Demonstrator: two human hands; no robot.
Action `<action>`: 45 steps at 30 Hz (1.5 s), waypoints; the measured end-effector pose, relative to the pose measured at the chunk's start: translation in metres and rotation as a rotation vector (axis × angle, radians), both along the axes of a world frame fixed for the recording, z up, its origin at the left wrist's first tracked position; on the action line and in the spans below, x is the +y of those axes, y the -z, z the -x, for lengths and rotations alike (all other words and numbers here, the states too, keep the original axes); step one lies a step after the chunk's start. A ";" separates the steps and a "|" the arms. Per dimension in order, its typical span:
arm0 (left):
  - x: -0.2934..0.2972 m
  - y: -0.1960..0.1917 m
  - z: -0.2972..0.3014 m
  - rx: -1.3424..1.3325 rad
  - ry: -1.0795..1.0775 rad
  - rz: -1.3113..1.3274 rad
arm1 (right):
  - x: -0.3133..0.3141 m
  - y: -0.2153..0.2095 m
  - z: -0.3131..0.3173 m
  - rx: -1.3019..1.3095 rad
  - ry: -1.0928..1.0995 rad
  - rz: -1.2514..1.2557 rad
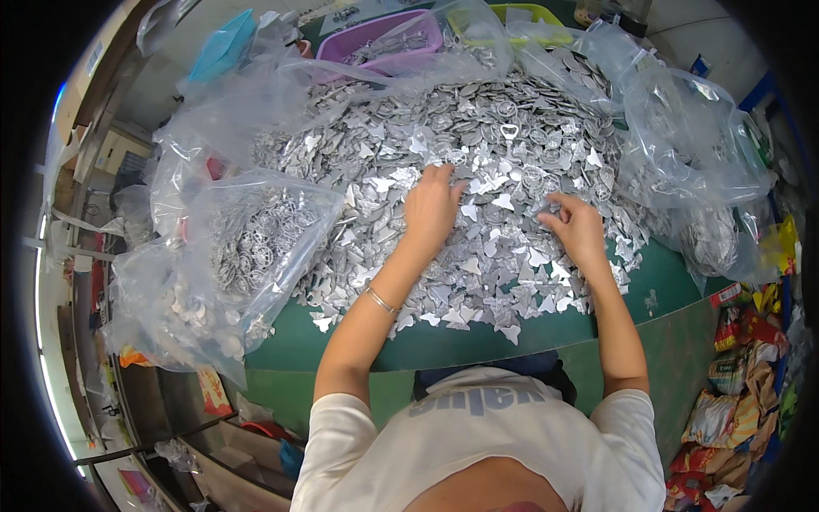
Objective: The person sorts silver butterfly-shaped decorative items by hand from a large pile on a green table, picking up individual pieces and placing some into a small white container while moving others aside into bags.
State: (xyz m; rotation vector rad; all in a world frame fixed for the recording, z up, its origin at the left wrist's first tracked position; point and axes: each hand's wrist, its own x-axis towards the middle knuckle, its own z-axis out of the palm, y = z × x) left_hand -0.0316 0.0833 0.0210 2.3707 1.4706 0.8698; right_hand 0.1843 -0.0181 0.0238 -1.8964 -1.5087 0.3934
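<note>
A wide heap of small flat silver-coloured metal pieces (478,282) covers much of the green tabletop. My left hand (433,203) rests on the middle of the heap, its thumb apart from the bent fingers; no piece shows in its grasp. To the right, my right hand (577,227) hovers low over the heap, thumb and forefinger curved toward each other. A small grey piece appears between their tips, though its shape is hard to make out. Beyond the hands lies a ring-topped metal piece (510,132) among the others.
Clear plastic bags of metal parts lie left (256,239) and right (691,145). At the far edge are a purple basket (380,36), a yellow-green basket (546,27) and a blue tray (222,47). Coloured packets (725,410) are piled at the right; an open box (230,461) stands lower left.
</note>
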 end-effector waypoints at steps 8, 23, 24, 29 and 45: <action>0.020 -0.001 0.003 0.160 0.155 0.030 | 0.005 0.016 -0.015 0.575 -0.148 -0.164; 0.025 -0.011 0.015 -1.407 0.245 1.008 | 0.009 0.012 -0.038 2.226 -0.330 0.185; 0.020 -0.016 0.019 -1.496 0.224 1.086 | 0.009 0.000 -0.031 2.282 -0.231 0.208; 0.027 0.000 0.044 -1.190 0.063 1.029 | 0.022 -0.003 -0.011 2.066 0.118 0.145; 0.014 -0.004 0.043 -0.005 0.010 0.036 | 0.059 0.015 0.050 0.125 -0.286 -0.260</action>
